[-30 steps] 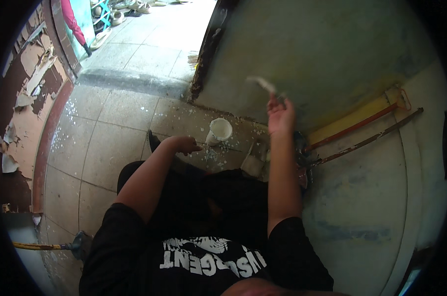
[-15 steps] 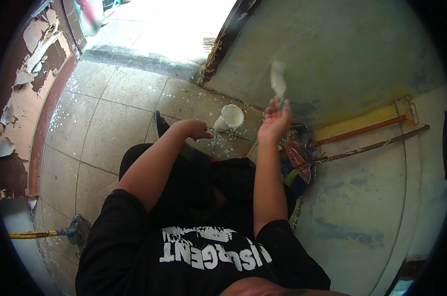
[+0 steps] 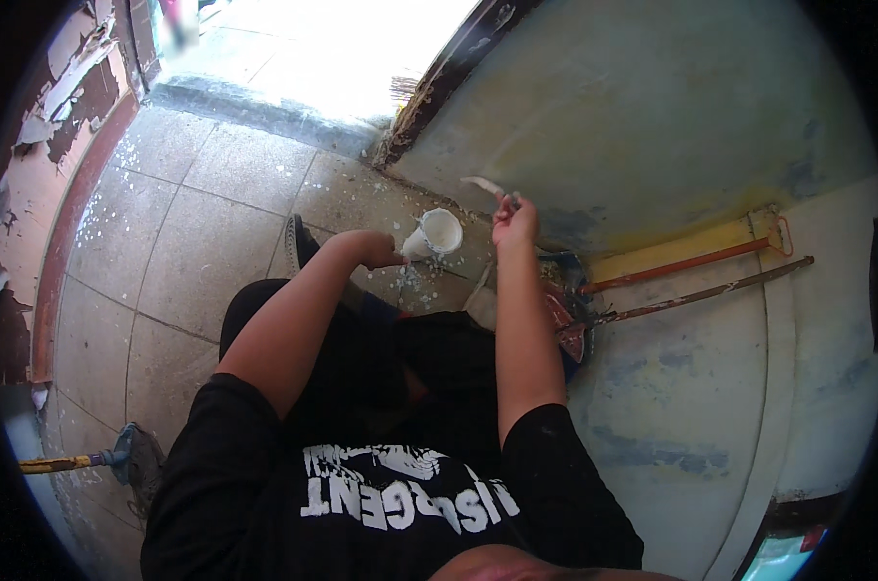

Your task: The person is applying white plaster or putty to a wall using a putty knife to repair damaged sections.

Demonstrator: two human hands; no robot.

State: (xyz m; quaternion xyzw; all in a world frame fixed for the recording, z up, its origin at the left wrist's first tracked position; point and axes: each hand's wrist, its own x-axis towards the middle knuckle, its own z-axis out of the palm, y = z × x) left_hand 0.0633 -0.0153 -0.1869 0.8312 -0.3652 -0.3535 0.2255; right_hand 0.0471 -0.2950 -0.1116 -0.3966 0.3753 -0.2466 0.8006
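In the last half second, the tool [image 3: 482,183] has changed its direction: it stood almost straight up from the right hand [image 3: 514,225], and now it leans to the left, with its white end lower. This may mean that the stroke is now directed to the lower part of the wall [image 3: 652,116], but whether the end touches the surface I cannot tell.

The tool looks thin, pale and slightly curved — too small here to say if it is a brush or a blade. It is in front of the wall, above and to the right of the cup [image 3: 443,232]. The right hand is closed around its grip, mostly with the fingertips.

The left hand [image 3: 373,250] is half curled just beside the cup; I see nothing in it, though its palm is hidden. The cup is white, with whitish content, and pale spots lie around it on the floor [image 3: 216,223].
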